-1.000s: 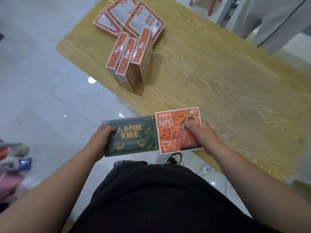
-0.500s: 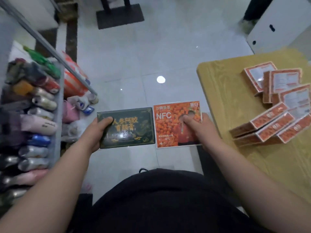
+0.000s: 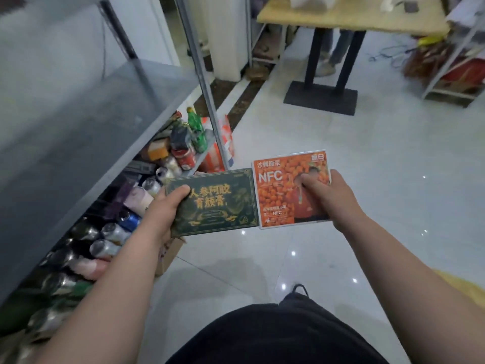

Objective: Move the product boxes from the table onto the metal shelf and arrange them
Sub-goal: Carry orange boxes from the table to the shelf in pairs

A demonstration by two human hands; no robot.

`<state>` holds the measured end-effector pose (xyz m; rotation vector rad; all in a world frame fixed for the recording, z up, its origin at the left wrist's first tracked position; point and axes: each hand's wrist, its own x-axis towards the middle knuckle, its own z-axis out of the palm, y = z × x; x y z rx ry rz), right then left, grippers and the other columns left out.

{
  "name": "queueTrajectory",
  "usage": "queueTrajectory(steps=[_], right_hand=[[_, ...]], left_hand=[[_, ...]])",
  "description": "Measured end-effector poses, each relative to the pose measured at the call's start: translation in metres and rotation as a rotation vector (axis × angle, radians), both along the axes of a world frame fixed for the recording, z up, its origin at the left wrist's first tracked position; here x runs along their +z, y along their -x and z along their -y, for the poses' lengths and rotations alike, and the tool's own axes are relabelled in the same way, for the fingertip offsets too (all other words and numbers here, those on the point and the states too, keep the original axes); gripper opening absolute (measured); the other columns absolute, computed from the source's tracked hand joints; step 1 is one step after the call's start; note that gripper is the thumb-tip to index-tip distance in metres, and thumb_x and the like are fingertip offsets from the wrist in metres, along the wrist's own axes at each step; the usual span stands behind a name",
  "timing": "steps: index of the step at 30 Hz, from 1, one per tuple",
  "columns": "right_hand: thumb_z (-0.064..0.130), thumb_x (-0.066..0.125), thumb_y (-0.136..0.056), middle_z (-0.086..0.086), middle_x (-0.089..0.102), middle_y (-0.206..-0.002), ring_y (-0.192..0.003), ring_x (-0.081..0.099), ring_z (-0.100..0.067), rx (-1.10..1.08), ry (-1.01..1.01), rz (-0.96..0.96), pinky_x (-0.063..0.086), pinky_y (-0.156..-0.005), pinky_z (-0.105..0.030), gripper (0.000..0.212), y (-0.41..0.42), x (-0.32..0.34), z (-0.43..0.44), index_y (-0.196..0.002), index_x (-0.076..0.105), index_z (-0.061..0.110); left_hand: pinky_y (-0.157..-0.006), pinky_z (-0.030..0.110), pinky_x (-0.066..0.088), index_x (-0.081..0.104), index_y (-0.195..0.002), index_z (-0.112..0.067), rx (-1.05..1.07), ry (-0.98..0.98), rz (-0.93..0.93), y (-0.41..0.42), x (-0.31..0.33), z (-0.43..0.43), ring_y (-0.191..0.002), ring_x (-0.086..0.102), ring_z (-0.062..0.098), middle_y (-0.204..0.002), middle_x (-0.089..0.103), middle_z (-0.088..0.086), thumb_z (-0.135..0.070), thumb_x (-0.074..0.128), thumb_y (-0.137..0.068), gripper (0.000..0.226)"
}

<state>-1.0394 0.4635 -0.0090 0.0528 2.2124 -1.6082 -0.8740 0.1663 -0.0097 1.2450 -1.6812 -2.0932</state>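
Note:
My left hand [image 3: 164, 208] grips a dark green box with gold lettering [image 3: 223, 203] by its left edge. My right hand [image 3: 328, 198] holds an orange box marked NFC [image 3: 278, 190] by its right side, thumb on the front. Both boxes are face up, side by side and touching, over the white floor. The grey metal shelf [image 3: 78, 127] stands to my left, its upper board bare and level with the boxes or slightly higher. A yellow corner of the table [image 3: 469, 287] shows at the lower right edge.
The lower shelf level holds several bottles and cans [image 3: 168, 164]. An upright shelf post [image 3: 202, 82] rises near the boxes. A second wooden table [image 3: 349, 17] on a black base stands ahead, with a person's legs behind it. A wire rack [image 3: 454, 61] is at the right.
The view has swung left from the table to the metal shelf. Both hands keep the same grip on the two boxes, which now sit beside the shelf.

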Motion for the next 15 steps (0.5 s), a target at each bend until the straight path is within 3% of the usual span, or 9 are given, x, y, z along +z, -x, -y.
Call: queueTrajectory(steps=[4, 8, 12, 15], right_hand=[[0.061, 0.075, -0.062, 0.003, 0.075, -0.099, -0.085, 0.074, -0.018, 0.150, 0.058, -0.070, 0.062, -0.078, -0.042, 0.060, 0.087, 0.032, 0.034, -0.109, 0.063, 0.025], [0.067, 0.078, -0.060, 0.002, 0.077, -0.101, -0.084, 0.076, -0.018, 0.324, 0.147, -0.148, 0.063, -0.077, -0.046, 0.069, 0.153, 0.076, 0.080, -0.115, 0.065, 0.026], [0.054, 0.081, -0.075, 0.004, 0.078, -0.100, -0.088, 0.076, -0.015, 0.466, 0.247, -0.249, 0.061, -0.083, -0.043, 0.049, 0.188, 0.123, 0.140, -0.114, 0.068, 0.026], [0.046, 0.081, -0.081, 0.003, 0.078, -0.101, -0.091, 0.076, -0.019, 0.573, 0.315, -0.295, 0.060, -0.086, -0.042, 0.042, 0.198, 0.153, 0.191, -0.114, 0.069, 0.024]], left_hand=[[-0.080, 0.050, 0.059, 0.060, -0.117, -0.022, 0.117, 0.063, -0.081, 0.042, 0.040, 0.007, -0.091, 0.073, 0.031, -0.106, 0.075, 0.011, -0.034, 0.073, -0.085, 0.036], [-0.068, 0.044, 0.059, 0.059, -0.106, -0.025, 0.272, 0.135, -0.179, 0.066, 0.087, 0.018, -0.077, 0.074, 0.026, -0.089, 0.076, 0.006, -0.033, 0.071, -0.087, 0.024], [-0.079, 0.051, 0.058, 0.059, -0.105, -0.023, 0.397, 0.212, -0.243, 0.069, 0.137, 0.038, -0.081, 0.073, 0.029, -0.091, 0.076, 0.009, -0.040, 0.075, -0.070, 0.042], [-0.080, 0.048, 0.058, 0.059, -0.107, -0.023, 0.474, 0.287, -0.298, 0.061, 0.167, 0.063, -0.080, 0.072, 0.027, -0.088, 0.076, 0.007, -0.037, 0.077, -0.078, 0.037]])
